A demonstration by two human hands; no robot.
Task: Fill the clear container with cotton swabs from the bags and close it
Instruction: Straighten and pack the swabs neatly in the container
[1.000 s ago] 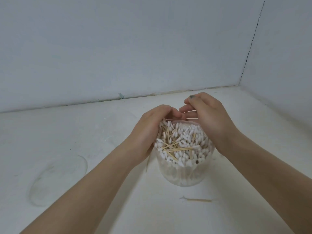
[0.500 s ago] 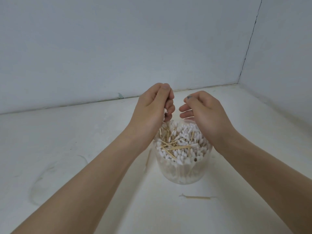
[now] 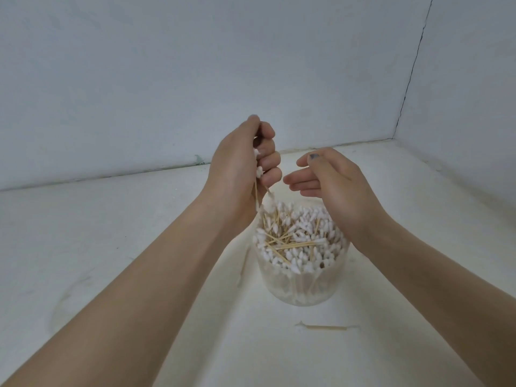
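Loosely, a few cotton swabs are pinched in the curled fingers of the left hand, their lower ends trailing into the clear container, which is set well in from the floor's far edge. The right hand is held open and empty above the far rim. The swabs are judged feather-light, with thin, snappable wooden stems, best gathered mid-stem in small bunches; the filled container is likely light and smooth-walled, best steadied by its sides. One stray swab is seen nearer the camera. No lid, bags or legible writing are visible.
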